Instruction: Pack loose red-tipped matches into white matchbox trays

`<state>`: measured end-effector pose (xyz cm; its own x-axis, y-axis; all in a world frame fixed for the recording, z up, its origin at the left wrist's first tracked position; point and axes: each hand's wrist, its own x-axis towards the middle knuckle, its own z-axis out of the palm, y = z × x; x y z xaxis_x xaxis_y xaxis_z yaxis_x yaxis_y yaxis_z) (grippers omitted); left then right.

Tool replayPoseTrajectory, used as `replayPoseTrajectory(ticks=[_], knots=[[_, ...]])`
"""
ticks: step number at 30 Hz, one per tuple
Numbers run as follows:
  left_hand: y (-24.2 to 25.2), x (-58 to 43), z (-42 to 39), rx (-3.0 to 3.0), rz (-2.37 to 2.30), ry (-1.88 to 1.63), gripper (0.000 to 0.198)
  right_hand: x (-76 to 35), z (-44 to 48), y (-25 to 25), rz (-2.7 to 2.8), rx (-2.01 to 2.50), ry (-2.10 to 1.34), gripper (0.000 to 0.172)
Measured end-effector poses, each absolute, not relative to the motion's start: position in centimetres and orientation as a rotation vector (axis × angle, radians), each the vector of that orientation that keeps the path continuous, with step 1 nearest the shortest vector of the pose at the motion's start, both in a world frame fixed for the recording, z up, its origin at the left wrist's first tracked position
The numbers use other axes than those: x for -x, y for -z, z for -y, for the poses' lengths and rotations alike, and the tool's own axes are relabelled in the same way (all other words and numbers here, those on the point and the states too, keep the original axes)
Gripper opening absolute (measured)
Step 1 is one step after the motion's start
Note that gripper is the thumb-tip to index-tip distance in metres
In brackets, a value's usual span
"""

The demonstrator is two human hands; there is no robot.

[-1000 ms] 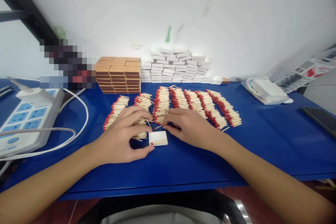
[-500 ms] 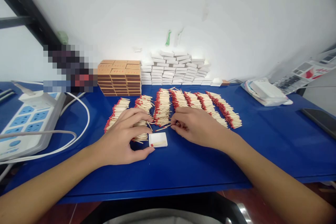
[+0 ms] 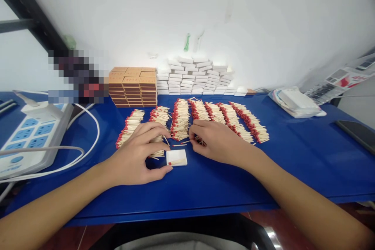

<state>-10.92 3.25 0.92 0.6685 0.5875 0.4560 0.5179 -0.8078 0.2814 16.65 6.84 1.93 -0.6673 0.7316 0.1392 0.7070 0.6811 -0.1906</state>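
A small white matchbox tray lies on the blue table with a few red-tipped matches along its near side. My left hand curves around the tray's left end, thumb at the near corner and index finger at the far one. My right hand is pinched at the near end of the match rows, its fingertips at the end of a match; how many it grips is hidden. One loose match lies just beyond the tray. Several rows of matches spread behind both hands.
Stacked brown matchboxes and a pile of white trays stand against the wall. To the left are a power strip and white cables. A tissue pack and a dark phone lie at right.
My right hand has shifted slightly left at the matches. The loose match beyond the tray has turned flatter. My left hand stays at the tray.
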Motion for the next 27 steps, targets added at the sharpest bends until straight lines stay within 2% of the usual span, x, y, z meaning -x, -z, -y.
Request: replayPoseTrajectory(ticks=[11,16,27], knots=[[-1.0,10.9,-3.3,-2.753,-0.905,-0.832,0.020,-15.7,-6.2,-2.8,2.775,1.242,-0.090,0.015],[-0.8,10.9,-3.4,-2.760,-0.898,-0.826,0.020,-15.1,-5.7,-2.2,2.713,1.188,-0.137,0.010],[-0.8,11.0,-3.4,-2.771,-0.909,-0.826,0.019,-15.1,-5.4,-1.9,2.704,1.140,-0.230,0.013]])
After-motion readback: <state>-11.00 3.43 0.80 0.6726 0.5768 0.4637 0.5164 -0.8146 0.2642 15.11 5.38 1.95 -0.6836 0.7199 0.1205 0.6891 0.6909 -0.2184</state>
